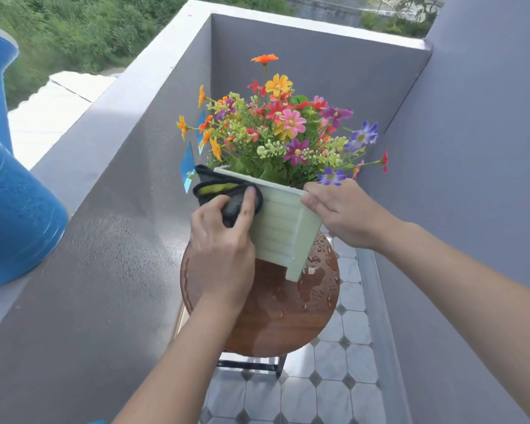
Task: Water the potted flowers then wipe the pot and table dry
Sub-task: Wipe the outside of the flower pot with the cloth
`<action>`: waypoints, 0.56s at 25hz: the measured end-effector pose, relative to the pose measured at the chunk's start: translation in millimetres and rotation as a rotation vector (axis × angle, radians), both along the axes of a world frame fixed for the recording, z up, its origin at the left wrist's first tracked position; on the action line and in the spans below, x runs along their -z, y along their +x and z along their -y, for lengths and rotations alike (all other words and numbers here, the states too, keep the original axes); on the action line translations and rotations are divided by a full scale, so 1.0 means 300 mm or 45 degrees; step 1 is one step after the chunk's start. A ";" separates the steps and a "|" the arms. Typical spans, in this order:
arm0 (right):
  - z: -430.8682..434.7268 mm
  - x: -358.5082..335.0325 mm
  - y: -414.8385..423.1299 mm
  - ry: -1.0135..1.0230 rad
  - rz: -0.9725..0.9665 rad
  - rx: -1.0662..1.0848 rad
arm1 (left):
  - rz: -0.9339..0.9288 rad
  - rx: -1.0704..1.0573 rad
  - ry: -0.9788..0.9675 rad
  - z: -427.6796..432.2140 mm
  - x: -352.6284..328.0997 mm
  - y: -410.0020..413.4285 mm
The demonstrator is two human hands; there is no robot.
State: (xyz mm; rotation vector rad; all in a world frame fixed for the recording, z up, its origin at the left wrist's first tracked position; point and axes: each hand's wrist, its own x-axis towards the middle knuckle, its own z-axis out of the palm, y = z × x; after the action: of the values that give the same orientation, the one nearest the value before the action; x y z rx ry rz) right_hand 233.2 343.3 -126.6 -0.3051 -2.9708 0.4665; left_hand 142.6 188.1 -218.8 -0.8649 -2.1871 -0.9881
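A pale green ribbed square pot point(280, 228) full of many-coloured flowers point(283, 127) is tilted and lifted off a small round wooden table point(285, 316). My right hand point(340, 212) grips the pot's near right rim. My left hand point(222, 240) presses a dark grey cloth with a yellow patch point(224, 191) against the pot's left side. Water drops and puddles lie on the tabletop, mostly at its right.
A grey balcony wall with a broad ledge point(110, 191) runs along the left, and a blue watering can point(13, 209) stands on it. Grey walls close the far end and the right side. Below is a tiled floor point(334, 387).
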 end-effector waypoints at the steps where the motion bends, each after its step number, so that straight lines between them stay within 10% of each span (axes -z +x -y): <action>1: -0.006 -0.001 -0.003 0.014 -0.011 -0.002 | -0.108 0.100 -0.040 -0.016 0.023 0.031; 6: -0.032 -0.004 -0.007 -0.050 0.006 0.052 | -0.353 0.546 -0.233 0.050 0.207 0.128; 14: -0.021 -0.010 -0.017 0.023 0.039 0.008 | -0.384 0.413 -0.175 -0.020 0.136 0.140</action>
State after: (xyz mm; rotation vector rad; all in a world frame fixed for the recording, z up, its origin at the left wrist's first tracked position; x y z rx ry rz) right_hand 228.0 349.5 -123.8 -0.3223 -3.0009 0.4384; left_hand 184.5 193.9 -259.6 -1.3708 -1.9093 -0.7954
